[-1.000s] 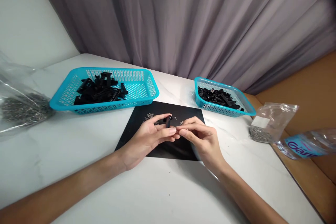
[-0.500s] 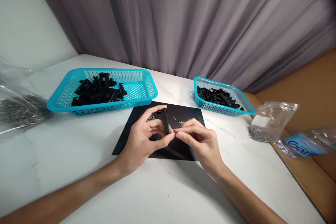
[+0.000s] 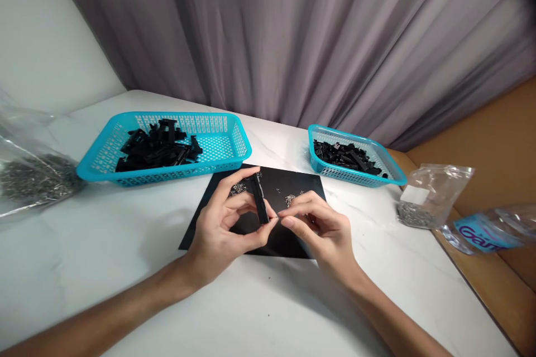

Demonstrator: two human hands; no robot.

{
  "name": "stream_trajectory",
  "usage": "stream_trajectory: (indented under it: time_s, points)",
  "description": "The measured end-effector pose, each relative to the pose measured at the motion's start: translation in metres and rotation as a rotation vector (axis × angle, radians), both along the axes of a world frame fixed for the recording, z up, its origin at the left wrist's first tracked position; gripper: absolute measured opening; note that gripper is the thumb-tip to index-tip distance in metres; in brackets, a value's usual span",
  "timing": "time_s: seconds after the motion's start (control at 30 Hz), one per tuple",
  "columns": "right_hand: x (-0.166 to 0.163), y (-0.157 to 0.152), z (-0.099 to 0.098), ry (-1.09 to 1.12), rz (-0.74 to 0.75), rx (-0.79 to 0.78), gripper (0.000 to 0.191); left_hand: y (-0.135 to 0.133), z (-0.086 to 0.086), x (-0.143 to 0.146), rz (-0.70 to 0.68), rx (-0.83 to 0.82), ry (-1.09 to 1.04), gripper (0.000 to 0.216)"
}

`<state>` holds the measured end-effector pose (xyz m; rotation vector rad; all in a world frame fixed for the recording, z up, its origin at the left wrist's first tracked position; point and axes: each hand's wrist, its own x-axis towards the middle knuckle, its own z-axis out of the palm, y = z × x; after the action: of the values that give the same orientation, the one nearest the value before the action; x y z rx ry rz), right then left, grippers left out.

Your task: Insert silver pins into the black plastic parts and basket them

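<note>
My left hand [image 3: 221,228] grips a narrow black plastic strip [image 3: 259,201], held nearly upright between thumb and fingers above a black mat [image 3: 288,178]. My right hand [image 3: 322,228] is pinched shut at the strip's lower end, fingertips touching it; what it holds is too small to name. Small piles of silvery metal bits [image 3: 290,198] lie on the mat just beyond my fingers.
A large teal basket [image 3: 125,170] of black strips stands at the back left, a smaller teal basket [image 3: 389,181] of black parts at the back right. Plastic bags of metal bits lie at the far left [image 3: 29,178] and right [image 3: 422,201]. A grey curtain hangs behind.
My left hand turned the black strip from pointing end-on to nearly upright and drew it a little nearer to me. My right hand stayed pinched at its lower end.
</note>
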<state>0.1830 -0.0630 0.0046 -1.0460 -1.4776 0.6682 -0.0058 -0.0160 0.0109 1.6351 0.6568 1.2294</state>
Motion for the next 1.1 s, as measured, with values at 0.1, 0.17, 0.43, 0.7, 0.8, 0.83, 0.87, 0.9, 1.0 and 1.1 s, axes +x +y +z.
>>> stream_trajectory:
  time_s: [0.1,0.17,0.43,0.7,0.8,0.83,0.87,0.9,1.0,1.1]
  points:
    - [0.0,-0.001,0.0,-0.056,-0.015,0.027,0.007,0.001,0.0,0.0,-0.033,0.001,-0.01,0.069]
    - [0.0,-0.001,0.001,-0.088,-0.069,0.065,0.009,0.004,-0.001,-0.001,-0.079,-0.03,0.021,0.071]
    - [0.004,0.004,0.01,-0.248,-0.331,0.24,0.011,0.018,-0.009,-0.004,-0.228,-0.14,0.177,0.069]
    - [0.0,0.003,0.009,-0.288,-0.278,0.217,0.01,0.014,-0.012,-0.002,-0.251,-0.145,0.146,0.075]
    - [0.0,0.002,0.008,-0.277,-0.272,0.209,0.01,0.014,-0.013,-0.002,-0.257,-0.138,0.148,0.075]
    - [0.0,0.002,0.007,-0.275,-0.272,0.208,0.01,0.015,-0.012,-0.002,-0.261,-0.138,0.151,0.075]
    - [0.0,0.002,0.007,-0.278,-0.272,0.206,0.01,0.015,-0.012,-0.002,-0.261,-0.139,0.153,0.074]
    - [0.0,0.002,0.006,-0.286,-0.273,0.204,0.01,0.014,-0.011,-0.002,-0.262,-0.14,0.153,0.074]
    - [0.0,0.002,0.004,-0.327,-0.297,0.225,0.011,0.013,-0.009,-0.001,-0.256,-0.148,0.149,0.072]
    - [-0.002,0.002,0.001,-0.398,-0.354,0.313,0.013,0.012,-0.009,-0.001,-0.254,-0.144,0.147,0.072]
